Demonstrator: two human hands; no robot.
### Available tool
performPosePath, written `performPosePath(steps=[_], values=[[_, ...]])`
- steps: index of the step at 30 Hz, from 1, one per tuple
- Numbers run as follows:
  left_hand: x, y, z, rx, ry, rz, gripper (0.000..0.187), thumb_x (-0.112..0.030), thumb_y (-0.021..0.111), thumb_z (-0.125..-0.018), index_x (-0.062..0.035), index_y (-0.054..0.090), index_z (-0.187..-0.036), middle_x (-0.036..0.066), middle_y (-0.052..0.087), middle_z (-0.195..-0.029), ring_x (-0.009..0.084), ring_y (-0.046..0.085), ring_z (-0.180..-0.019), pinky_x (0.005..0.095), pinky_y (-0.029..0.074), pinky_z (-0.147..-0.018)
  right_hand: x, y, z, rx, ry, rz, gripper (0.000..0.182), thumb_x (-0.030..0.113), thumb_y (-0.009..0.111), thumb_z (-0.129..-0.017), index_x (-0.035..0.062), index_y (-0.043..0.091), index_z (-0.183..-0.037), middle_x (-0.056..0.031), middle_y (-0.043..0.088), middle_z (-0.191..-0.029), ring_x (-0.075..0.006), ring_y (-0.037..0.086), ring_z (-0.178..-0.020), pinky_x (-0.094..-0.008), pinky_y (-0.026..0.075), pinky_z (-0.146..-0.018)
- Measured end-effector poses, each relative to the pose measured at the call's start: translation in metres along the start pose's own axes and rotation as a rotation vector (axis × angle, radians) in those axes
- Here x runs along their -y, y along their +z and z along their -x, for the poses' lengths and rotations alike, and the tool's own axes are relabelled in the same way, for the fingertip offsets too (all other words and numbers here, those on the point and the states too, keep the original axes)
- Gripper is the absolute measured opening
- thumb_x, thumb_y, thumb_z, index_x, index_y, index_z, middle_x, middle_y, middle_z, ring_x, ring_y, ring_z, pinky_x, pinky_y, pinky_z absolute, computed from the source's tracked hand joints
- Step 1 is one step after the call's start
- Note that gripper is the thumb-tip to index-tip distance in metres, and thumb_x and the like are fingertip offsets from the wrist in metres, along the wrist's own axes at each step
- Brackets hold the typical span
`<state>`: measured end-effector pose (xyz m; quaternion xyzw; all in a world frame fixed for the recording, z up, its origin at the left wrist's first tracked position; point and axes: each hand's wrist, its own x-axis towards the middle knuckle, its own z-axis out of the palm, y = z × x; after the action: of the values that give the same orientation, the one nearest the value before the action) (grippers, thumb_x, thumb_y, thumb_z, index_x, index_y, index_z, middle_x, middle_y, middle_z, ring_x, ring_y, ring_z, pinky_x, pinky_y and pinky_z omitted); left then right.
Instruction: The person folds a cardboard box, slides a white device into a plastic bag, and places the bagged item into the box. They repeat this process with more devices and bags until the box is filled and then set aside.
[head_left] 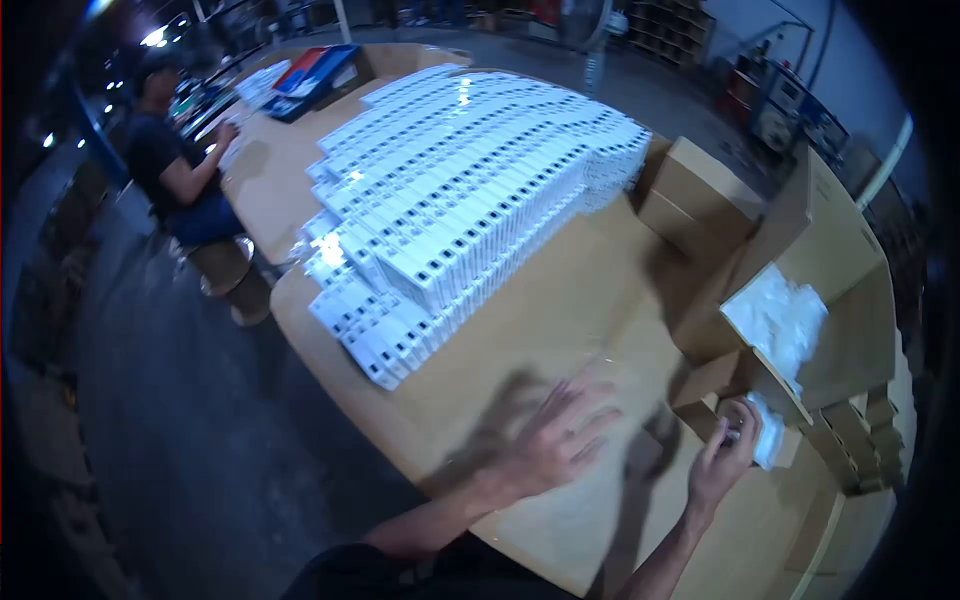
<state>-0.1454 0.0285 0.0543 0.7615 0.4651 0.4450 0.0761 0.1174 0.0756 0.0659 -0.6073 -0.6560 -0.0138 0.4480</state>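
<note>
Conceivably, clear plastic film (769,432) could be dragged off the small brown cardboard box (708,384) on the tan worktop (560,312) if snagged by the right hand (728,455), whose blurred grip cannot be told; the left hand (562,436) is held fingers apart.

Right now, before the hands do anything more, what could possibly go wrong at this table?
The near end of the rows of white pieces lies close to the edge of the table, so a bump from the left hand or its arm might push some off.
The right hand is beside loose plastic at the small carton; the plastic could snag and drag the carton.
</note>
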Motion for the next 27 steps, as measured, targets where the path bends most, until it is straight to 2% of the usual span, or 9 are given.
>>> performPosePath(steps=[1,2,4,8,11,15,19,24,27], values=[[0.014,-0.030,0.004,-0.059,-0.042,-0.046,0.044,-0.011,0.078,-0.084,-0.0060,0.066,-0.125,0.017,0.058,-0.137,0.0408,0.051,-0.137,0.0533,0.043,-0.114,0.028,0.016,-0.002,0.114,0.024,-0.109,0.024,-0.006,0.057,-0.094,-0.0013,0.063,-0.117,-0.0149,0.060,-0.131,-0.0243,0.064,-0.101,-0.0331,0.054,-0.074],[0.025,-0.056,0.010,-0.124,-0.082,-0.100,0.044,-0.008,0.078,-0.082,-0.0045,0.066,-0.124,0.017,0.060,-0.134,0.0410,0.054,-0.134,0.0514,0.044,-0.113,0.050,0.030,-0.006,0.216,-0.166,-0.156,0.026,-0.005,0.058,-0.091,-0.0010,0.062,-0.117,-0.0165,0.060,-0.131,-0.0318,0.063,-0.111,-0.0380,0.055,-0.084],[0.049,-0.095,0.018,-0.227,-0.173,-0.207,0.045,-0.003,0.077,-0.082,-0.0012,0.064,-0.124,0.018,0.061,-0.132,0.0412,0.056,-0.131,0.0492,0.046,-0.112,0.097,0.059,-0.006,0.450,-0.225,-0.238,0.032,-0.002,0.063,-0.090,0.0008,0.061,-0.122,-0.0188,0.059,-0.134,-0.0398,0.056,-0.125,-0.0477,0.046,-0.106],[0.091,-0.147,0.024,-0.297,-0.195,-0.378,0.048,0.001,0.072,-0.084,0.0025,0.058,-0.130,0.019,0.059,-0.136,0.0416,0.054,-0.133,0.0492,0.046,-0.111,0.169,0.119,-0.019,0.604,-0.588,-0.343,0.042,-0.001,0.067,-0.087,0.0025,0.059,-0.128,-0.0185,0.056,-0.140,-0.0406,0.055,-0.125,-0.0480,0.045,-0.108],[0.113,-0.165,0.019,-0.263,-0.125,-0.444,0.052,0.002,0.071,-0.086,0.0024,0.055,-0.135,0.020,0.057,-0.139,0.0407,0.052,-0.135,0.0491,0.045,-0.111,0.212,0.157,-0.033,0.631,-0.692,-0.388,0.046,0.000,0.065,-0.087,0.0037,0.056,-0.132,-0.0179,0.053,-0.144,-0.0415,0.052,-0.127,-0.0486,0.044,-0.109],[0.129,-0.172,0.013,-0.142,-0.144,-0.557,0.056,-0.003,0.072,-0.086,-0.0011,0.054,-0.140,0.015,0.057,-0.141,0.0356,0.050,-0.138,0.0479,0.042,-0.114,0.244,0.190,-0.044,0.558,-0.779,-0.338,0.051,0.001,0.061,-0.087,0.0091,0.055,-0.137,-0.0136,0.052,-0.147,-0.0414,0.049,-0.131,-0.0503,0.043,-0.108],[0.144,-0.170,0.018,-0.174,-0.078,-0.595,0.054,-0.001,0.070,-0.087,-0.0036,0.057,-0.139,0.012,0.059,-0.138,0.0327,0.052,-0.136,0.0469,0.043,-0.112,0.247,0.210,-0.043,0.582,-0.823,-0.222,0.056,0.001,0.059,-0.085,0.0151,0.057,-0.139,-0.0072,0.054,-0.148,-0.0391,0.047,-0.133,-0.0516,0.043,-0.106],[0.143,-0.173,0.017,-0.267,-0.081,-0.668,0.039,0.004,0.070,-0.084,-0.0056,0.073,-0.122,0.007,0.063,-0.118,0.0268,0.060,-0.115,0.0413,0.051,-0.098,0.248,0.207,-0.042,0.624,-0.788,-0.211,0.054,0.000,0.060,-0.084,0.0141,0.059,-0.136,-0.0068,0.053,-0.149,-0.0381,0.046,-0.136,-0.0523,0.038,-0.109],[0.141,-0.182,0.021,-0.245,-0.101,-0.690,0.037,0.004,0.071,-0.082,-0.0079,0.076,-0.116,0.006,0.064,-0.117,0.0256,0.060,-0.114,0.0402,0.050,-0.097,0.249,0.207,-0.041,0.617,-0.787,-0.207,0.056,0.000,0.060,-0.084,0.0136,0.058,-0.138,-0.0082,0.051,-0.151,-0.0388,0.044,-0.138,-0.0537,0.037,-0.110]])
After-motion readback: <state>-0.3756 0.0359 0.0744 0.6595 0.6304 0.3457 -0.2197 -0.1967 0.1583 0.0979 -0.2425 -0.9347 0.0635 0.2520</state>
